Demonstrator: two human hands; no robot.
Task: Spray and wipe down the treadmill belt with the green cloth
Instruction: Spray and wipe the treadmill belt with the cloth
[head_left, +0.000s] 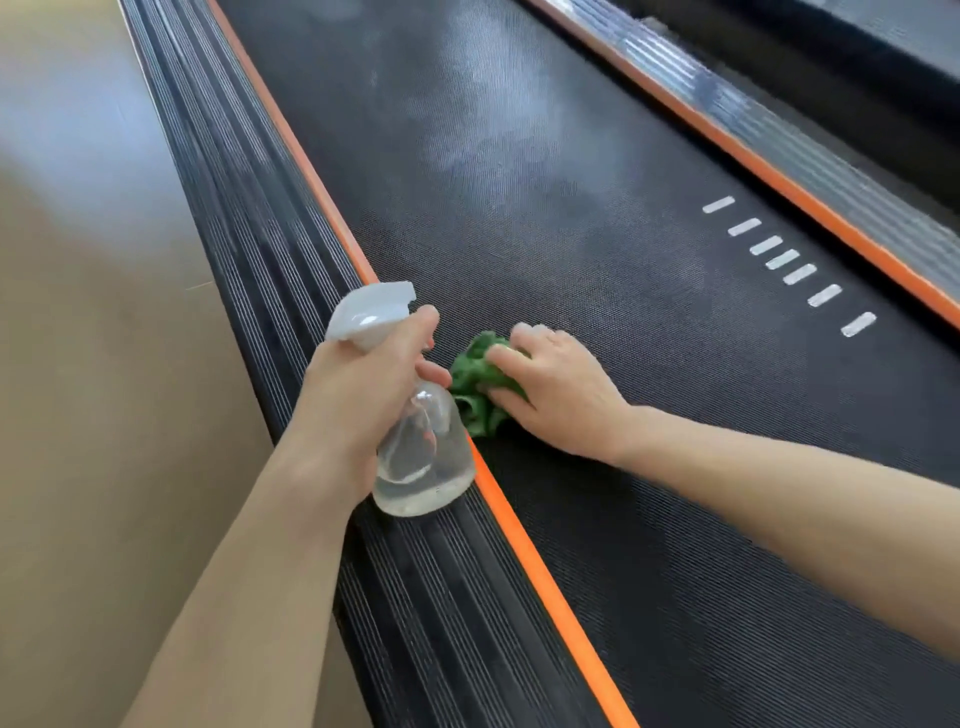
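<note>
Gripping spray bottle (423, 457) in left hand (363, 395) (fingers curled), right hand (558, 387) clutching bunched green cloth (480, 384) on belt (571, 218).

You had no words, brands or numbers to read; the only marking was a row of seven short white dashes (789, 265) near the black textured treadmill belt's (597, 218) right edge.

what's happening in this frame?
A person is cleaning a treadmill. The left hand grips a clear spray bottle over the ribbed side rail. The right hand presses a bunched green cloth onto the belt beside the orange strip. Hazy wet patches show farther up the belt, so wiping is underway.
</note>
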